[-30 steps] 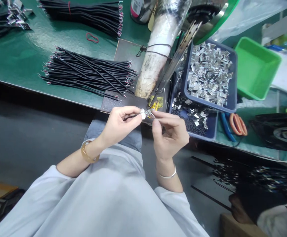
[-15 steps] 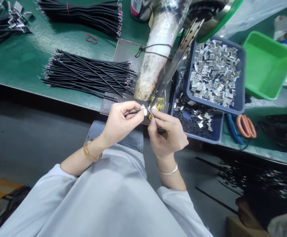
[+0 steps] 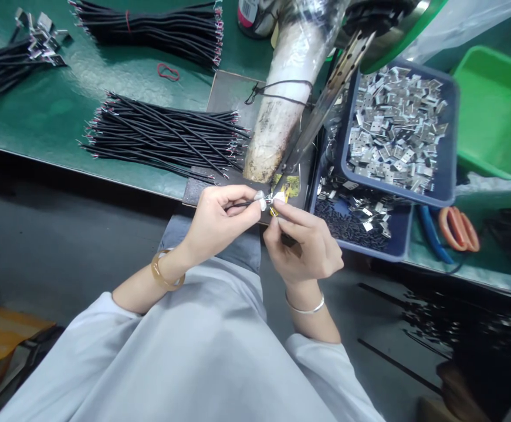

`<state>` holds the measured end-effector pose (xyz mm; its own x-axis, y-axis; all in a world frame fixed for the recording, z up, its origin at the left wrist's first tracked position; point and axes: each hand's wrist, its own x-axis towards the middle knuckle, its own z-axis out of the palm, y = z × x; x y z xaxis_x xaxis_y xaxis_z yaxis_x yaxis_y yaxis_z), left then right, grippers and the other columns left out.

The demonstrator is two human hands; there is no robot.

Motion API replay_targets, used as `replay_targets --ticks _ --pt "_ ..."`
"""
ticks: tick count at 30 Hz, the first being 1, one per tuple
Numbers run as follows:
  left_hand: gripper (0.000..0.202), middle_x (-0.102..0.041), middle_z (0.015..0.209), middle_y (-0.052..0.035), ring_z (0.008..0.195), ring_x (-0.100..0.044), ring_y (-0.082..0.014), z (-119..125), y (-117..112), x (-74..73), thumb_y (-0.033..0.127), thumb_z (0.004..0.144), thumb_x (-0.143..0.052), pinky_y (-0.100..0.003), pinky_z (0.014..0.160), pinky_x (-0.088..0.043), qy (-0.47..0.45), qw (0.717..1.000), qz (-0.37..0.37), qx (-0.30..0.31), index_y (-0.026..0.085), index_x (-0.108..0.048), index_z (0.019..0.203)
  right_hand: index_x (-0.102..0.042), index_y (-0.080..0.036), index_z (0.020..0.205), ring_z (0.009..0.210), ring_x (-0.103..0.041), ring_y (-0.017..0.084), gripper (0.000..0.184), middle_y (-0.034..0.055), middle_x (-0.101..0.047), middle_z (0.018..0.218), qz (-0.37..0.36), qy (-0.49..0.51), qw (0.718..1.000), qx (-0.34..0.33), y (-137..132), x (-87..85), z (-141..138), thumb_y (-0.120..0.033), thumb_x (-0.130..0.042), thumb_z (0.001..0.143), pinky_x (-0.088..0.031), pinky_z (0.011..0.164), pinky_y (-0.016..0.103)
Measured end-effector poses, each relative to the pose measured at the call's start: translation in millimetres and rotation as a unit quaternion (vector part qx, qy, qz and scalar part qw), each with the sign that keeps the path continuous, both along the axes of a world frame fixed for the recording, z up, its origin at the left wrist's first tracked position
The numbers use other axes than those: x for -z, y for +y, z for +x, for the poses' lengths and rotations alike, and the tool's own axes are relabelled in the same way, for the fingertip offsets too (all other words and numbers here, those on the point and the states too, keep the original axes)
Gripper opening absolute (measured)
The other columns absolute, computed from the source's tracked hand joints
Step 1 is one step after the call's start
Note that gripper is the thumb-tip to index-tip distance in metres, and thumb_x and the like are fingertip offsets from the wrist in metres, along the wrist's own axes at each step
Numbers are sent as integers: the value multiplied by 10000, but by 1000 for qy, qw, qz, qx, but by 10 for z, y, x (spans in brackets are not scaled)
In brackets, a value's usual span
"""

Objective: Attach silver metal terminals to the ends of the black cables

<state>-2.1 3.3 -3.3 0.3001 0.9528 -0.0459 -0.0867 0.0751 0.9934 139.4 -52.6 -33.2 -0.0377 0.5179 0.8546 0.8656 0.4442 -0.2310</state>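
My left hand (image 3: 224, 220) pinches a black cable (image 3: 242, 204) between thumb and forefinger, and white covers wrap those fingertips. At the cable's end, just past the fingertips, shows a small silvery metal part (image 3: 270, 200); its exact shape is too small to tell. My right hand (image 3: 303, 240) is closed in a pinch against this end, and what lies between its fingertips I cannot make out. Both hands meet at the bench's front edge, under the tip of a white wrapped cone (image 3: 264, 152) and beside a slotted metal strip (image 3: 312, 117).
Loose black cables (image 3: 162, 135) lie to the left, with a tied bundle (image 3: 154, 29) behind. On the right, a blue bin of metal brackets (image 3: 396, 132) sits over a lower blue bin (image 3: 396, 249). Beyond are a green tray (image 3: 497, 111) and orange-handled pliers (image 3: 457, 228).
The view has shifted a little, so the bench things appear slightly farther right. My right fingertips have drawn in at the cable's end, while the left hand keeps its pinch on the cable.
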Motion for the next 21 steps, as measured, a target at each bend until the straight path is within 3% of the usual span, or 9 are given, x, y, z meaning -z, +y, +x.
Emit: replay_targets --ticks 7,10,14,21 --pt "136 -444 530 28 518 -319 -68 -45 -38 17 227 768 -670 -217 486 -252 14 999 12 37 140 -754 705 -693 -232 967 834 -782 164 193 16 -806 982 -6 39 999 7 -30 -95 -3 -104 -758 837 -645 730 256" --pt "153 -444 529 30 514 -318 -71 -59 -44 -5 228 787 -652 -229 490 -244 18 998 17 52 139 -753 713 -707 -225 937 905 -779 180 159 26 -798 994 -78 130 988 -3 -34 -178 -30 -95 -736 851 -651 711 264" --pt "173 -404 508 42 510 -326 -73 -68 -18 -34 215 778 -670 -238 523 -295 28 997 56 38 140 -730 633 -702 -215 890 839 -771 152 78 22 -786 978 -183 249 950 -34 -42 -239 -55 -137 -707 885 -651 667 247" --pt "174 -344 488 59 496 -322 -74 -65 57 -17 167 775 -661 -243 518 -286 27 993 113 25 146 -766 638 -688 -208 850 916 -771 168 82 33 -788 994 -184 243 951 -46 -27 -253 -44 -131 -712 867 -648 749 270"
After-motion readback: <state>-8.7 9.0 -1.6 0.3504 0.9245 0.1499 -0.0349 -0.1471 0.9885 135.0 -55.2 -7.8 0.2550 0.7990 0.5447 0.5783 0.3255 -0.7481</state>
